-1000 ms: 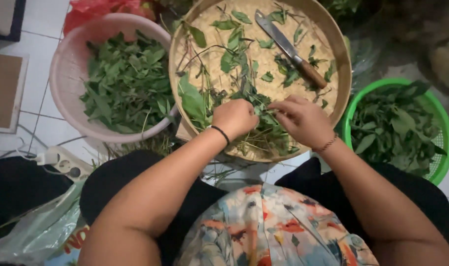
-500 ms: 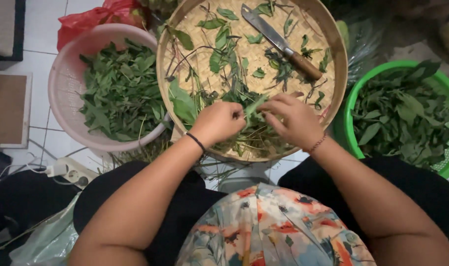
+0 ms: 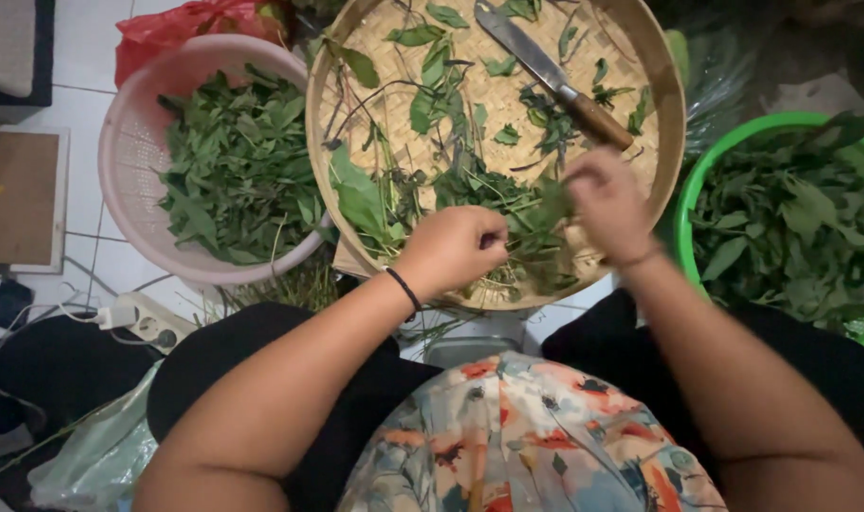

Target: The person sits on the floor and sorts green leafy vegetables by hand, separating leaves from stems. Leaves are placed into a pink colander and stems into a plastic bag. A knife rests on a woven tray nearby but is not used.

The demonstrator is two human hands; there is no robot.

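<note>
Hands: left hand curls into a loose fist at the near edge of the woven tray, fingers pinched on a thin stem; right hand is blurred, fingers closed narrow on a leafy sprig.
Sprig: stretched between both hands over the tray's near edge, its lower part lost in the heap of stems.
Knife: lies near the tray's far edge, blade tip cut off by the frame.
Pink basket: left of the tray, full of leaves.
Green basket: right of the tray, partly cropped and dim.
Hidden: tray's near rim behind wrists.
</note>
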